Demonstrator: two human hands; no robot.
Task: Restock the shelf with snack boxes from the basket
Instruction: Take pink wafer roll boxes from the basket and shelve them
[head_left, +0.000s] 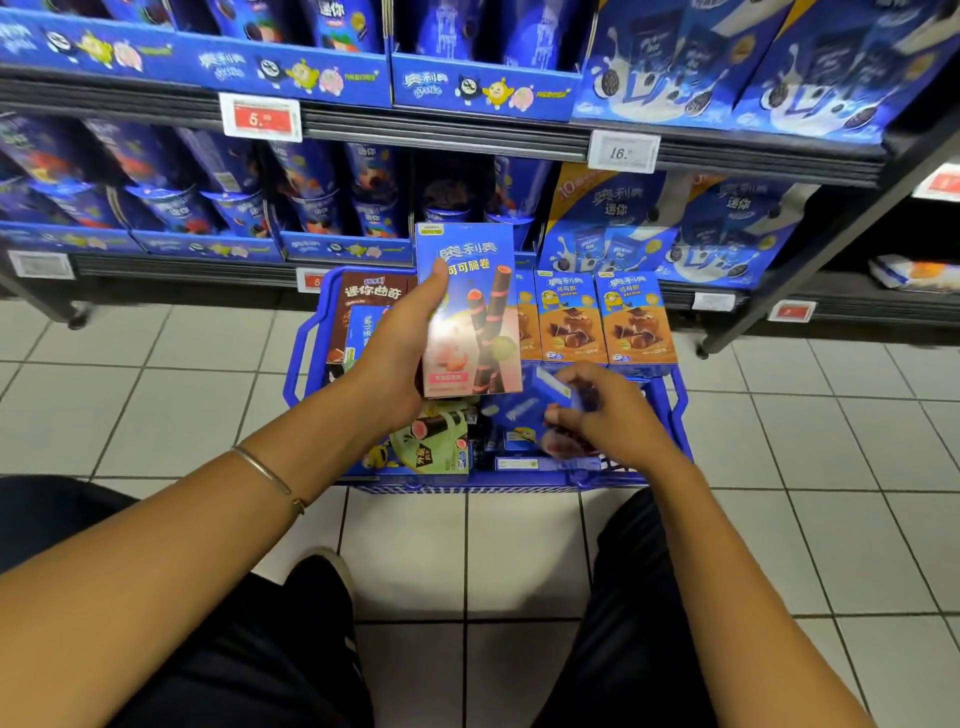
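Wafer box (472, 312) stands long axis upright above the basket (296, 364), pinched at its lower left edge by the left hand (400, 353), nearer the shelf (467, 130) ahead; right hand (608, 415), low in the basket, curls round a blurred blue box (550, 389).

The pink box (470, 312) is showing glossy printed card, with a pale glare washing over its lower face. The blue box (548, 387) is looking like the same card, though blur is hiding its finish. The basket (467, 488) is showing smooth blue plastic. The floor (156, 395) is gleaming as glazed pale tile. The shelf (467, 136) is showing dark, ribbed, matt metal. The bangle (262, 469) is glinting as thin metal. The trousers (639, 623) are looking like matt dark cloth.
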